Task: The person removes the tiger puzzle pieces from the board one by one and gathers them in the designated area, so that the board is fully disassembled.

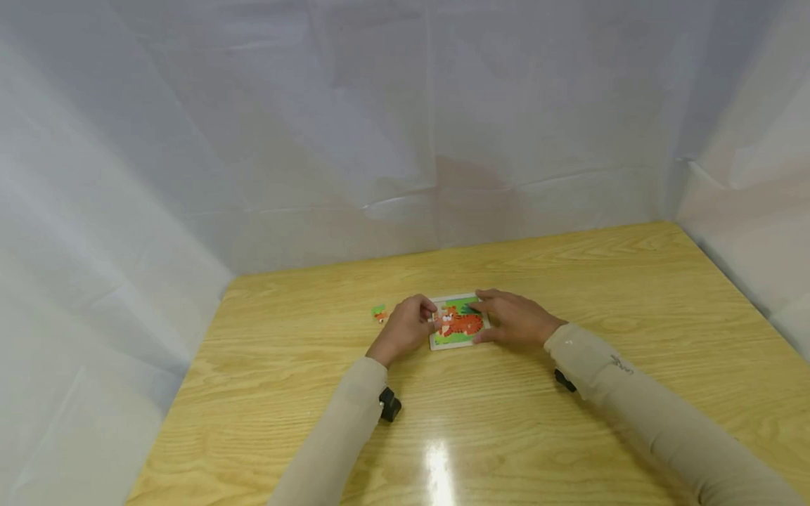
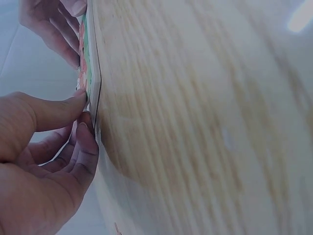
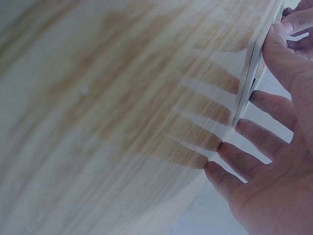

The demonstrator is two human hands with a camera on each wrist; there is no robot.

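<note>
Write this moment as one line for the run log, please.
left hand: touches puzzle, left side | right hand: touches puzzle, right side | loose piece: on table, beyond left hand's outer side

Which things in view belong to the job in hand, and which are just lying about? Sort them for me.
Part of the job:
framed tiger puzzle
loose picture piece to its left, apparently from the puzzle

Just surroundings:
wooden table, the work surface
white sheeting
black wrist devices, worn
</note>
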